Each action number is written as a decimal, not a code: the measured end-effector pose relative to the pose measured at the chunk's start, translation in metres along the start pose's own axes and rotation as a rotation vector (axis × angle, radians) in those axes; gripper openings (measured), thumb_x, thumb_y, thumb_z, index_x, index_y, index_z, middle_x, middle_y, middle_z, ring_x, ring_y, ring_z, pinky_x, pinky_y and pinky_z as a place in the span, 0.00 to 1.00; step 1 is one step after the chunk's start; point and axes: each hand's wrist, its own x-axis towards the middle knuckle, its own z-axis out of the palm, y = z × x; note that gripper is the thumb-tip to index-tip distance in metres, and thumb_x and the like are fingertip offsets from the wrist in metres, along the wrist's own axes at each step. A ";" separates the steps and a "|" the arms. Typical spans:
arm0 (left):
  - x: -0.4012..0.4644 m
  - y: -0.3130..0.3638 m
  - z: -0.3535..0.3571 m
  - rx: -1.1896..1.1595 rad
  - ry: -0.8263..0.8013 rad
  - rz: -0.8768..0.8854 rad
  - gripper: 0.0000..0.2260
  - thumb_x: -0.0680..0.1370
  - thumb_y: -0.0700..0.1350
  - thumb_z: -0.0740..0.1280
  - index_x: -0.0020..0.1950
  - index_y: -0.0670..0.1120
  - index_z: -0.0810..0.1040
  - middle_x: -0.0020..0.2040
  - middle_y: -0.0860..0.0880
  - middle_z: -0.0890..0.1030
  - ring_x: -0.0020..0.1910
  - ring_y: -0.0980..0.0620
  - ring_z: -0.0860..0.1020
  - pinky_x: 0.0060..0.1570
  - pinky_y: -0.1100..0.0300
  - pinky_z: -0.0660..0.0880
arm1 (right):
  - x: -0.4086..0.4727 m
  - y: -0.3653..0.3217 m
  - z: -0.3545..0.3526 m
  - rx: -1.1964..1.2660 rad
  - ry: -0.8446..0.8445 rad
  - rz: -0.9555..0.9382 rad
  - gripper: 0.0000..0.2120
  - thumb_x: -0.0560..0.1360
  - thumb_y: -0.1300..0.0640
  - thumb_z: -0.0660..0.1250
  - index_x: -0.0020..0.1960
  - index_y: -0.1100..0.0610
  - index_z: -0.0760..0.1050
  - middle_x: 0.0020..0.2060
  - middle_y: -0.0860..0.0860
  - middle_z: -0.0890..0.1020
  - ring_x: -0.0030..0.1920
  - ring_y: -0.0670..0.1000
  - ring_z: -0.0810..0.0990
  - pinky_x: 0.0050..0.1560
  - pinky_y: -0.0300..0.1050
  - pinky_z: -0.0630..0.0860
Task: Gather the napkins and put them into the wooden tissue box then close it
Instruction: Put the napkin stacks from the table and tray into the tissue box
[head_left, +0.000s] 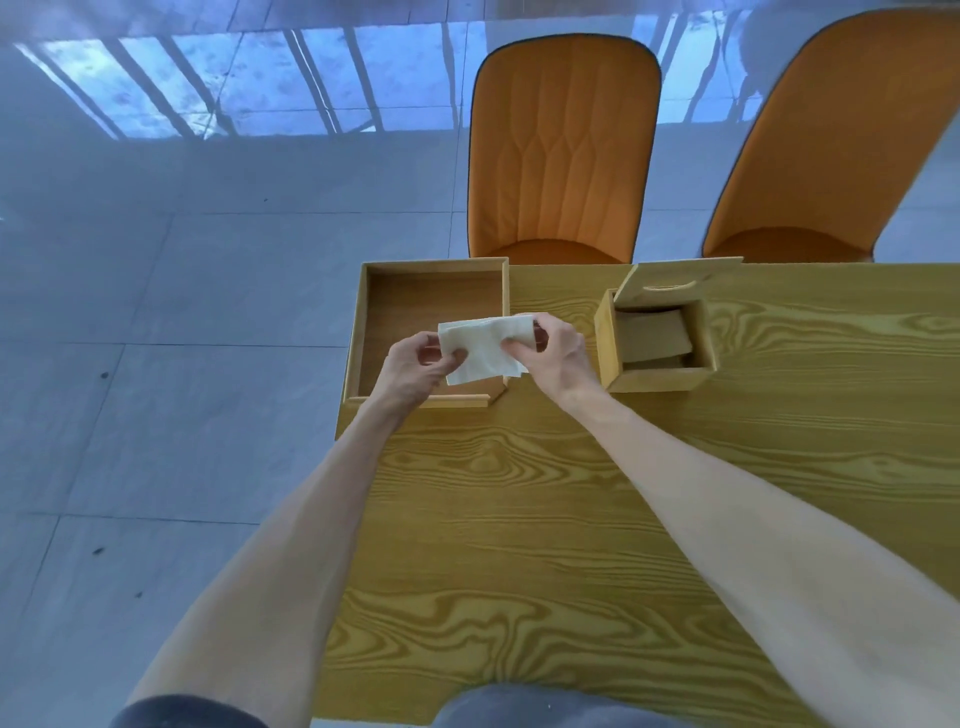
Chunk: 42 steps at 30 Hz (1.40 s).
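Up ahead, we hold a white napkin (485, 349) between both hands above the near right part of an open wooden tray (363, 332), which sits at the counter's (519, 519) far left corner, its left wall at the counter's left edge. Our left hand (415, 366) has its fingers (452, 357) pinched together on the napkin's left side, and our right hand (553, 349) has its fingers clamped on the right side, bunching the paper there. The napkin is soft, creased and folded over, its lower corner hanging free. Just right of our right hand stands the wooden tissue box (608, 343), its hinged lid (675, 280) tipped up and back, with folded napkins (657, 332) already lying inside. A strip of bare counter separates tray and box. The counter's near stretch, under our forearms, lies open. Beyond the far edge stand two orange chairs (563, 150), and grey floor tiles (156, 312) spread to the left.
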 end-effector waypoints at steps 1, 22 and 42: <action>-0.004 0.004 0.008 -0.036 -0.011 -0.007 0.16 0.76 0.47 0.73 0.61 0.42 0.79 0.52 0.47 0.83 0.49 0.51 0.81 0.42 0.61 0.81 | -0.004 0.002 -0.009 0.020 0.006 0.007 0.11 0.76 0.55 0.71 0.57 0.58 0.78 0.47 0.55 0.83 0.46 0.54 0.81 0.47 0.50 0.80; -0.018 0.091 0.187 -0.075 0.023 0.094 0.10 0.75 0.48 0.74 0.55 0.48 0.82 0.48 0.53 0.83 0.51 0.52 0.82 0.53 0.60 0.77 | -0.041 0.088 -0.177 -0.240 0.366 -0.025 0.12 0.75 0.55 0.72 0.57 0.57 0.83 0.51 0.53 0.87 0.48 0.50 0.85 0.47 0.39 0.76; 0.016 0.081 0.208 0.129 0.164 0.012 0.16 0.77 0.57 0.69 0.57 0.48 0.83 0.56 0.48 0.82 0.56 0.49 0.79 0.53 0.52 0.76 | 0.006 0.108 -0.172 -0.397 0.257 0.156 0.18 0.79 0.45 0.65 0.59 0.57 0.81 0.56 0.56 0.79 0.57 0.57 0.78 0.45 0.45 0.72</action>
